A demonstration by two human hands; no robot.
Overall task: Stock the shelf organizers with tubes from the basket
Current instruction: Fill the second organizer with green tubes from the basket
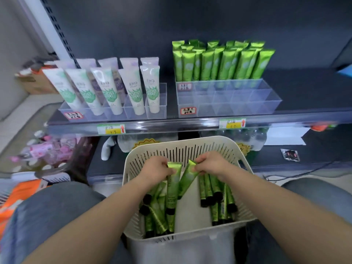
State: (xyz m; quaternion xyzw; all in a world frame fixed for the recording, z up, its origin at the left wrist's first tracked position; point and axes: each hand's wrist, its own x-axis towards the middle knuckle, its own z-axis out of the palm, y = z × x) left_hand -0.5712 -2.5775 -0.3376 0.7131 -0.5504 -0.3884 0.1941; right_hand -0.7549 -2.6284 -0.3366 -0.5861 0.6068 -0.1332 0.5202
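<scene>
Dark shelving carries the organizers (228, 103) above the basket (181, 139). Inside the basket, the left hand (159, 168) and right hand (211, 164) each pinch a tube (173, 187) by its stiff crimp. The tubes are probably light, slick and soft-bodied.

Two organizers (262, 105) in the upper half; five white tubes (151, 92) stand in the left one's front row. One basket (190, 139), lower centre. Two hands: left hand (157, 166) and right hand (211, 162) each grip one green tube (174, 181).

A dark shelf (304, 88) has a dark back panel (190, 20). On the left are a grey wall (11, 44), a white post with holes (57, 29) and a pale floor (24, 111).
</scene>
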